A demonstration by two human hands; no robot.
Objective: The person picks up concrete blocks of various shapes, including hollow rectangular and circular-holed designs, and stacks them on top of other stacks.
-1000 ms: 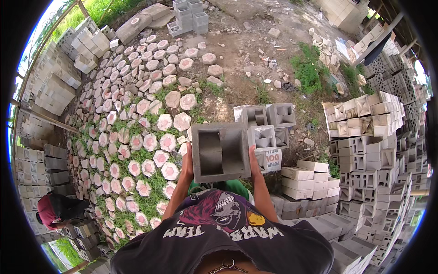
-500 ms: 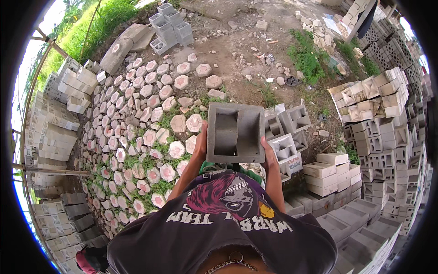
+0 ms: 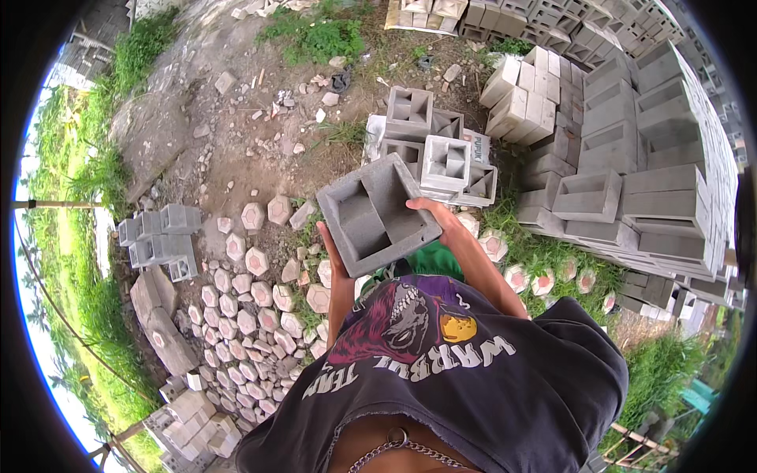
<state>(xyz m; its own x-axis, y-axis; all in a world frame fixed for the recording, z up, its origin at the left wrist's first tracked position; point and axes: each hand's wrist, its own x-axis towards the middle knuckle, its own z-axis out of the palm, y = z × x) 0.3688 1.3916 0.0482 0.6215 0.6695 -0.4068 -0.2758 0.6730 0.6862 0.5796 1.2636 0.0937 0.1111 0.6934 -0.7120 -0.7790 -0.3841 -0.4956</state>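
Note:
Between my two hands a grey hollow concrete block [image 3: 382,211] is held in front of my body, tilted, with its two cavities facing up. My left hand [image 3: 333,246] presses flat against its left side, mostly seen edge-on. At the right side, my right hand [image 3: 432,214] grips the wall with the thumb over the upper edge. Just beyond the held block stands a small pile of similar hollow blocks [image 3: 447,163], lying on a pale printed sack [image 3: 479,148].
Tall stacks of concrete blocks [image 3: 615,201] stand to the right, beside pale solid blocks [image 3: 524,98]. Hexagonal pavers [image 3: 256,262] cover the ground at left. A small group of hollow blocks [image 3: 162,232] stands farther left. Rubble and weeds [image 3: 315,35] dot the dirt ahead.
My view has swung to the right, bringing the small block pile nearer the centre. The held block has turned and tilted, still between both hands.

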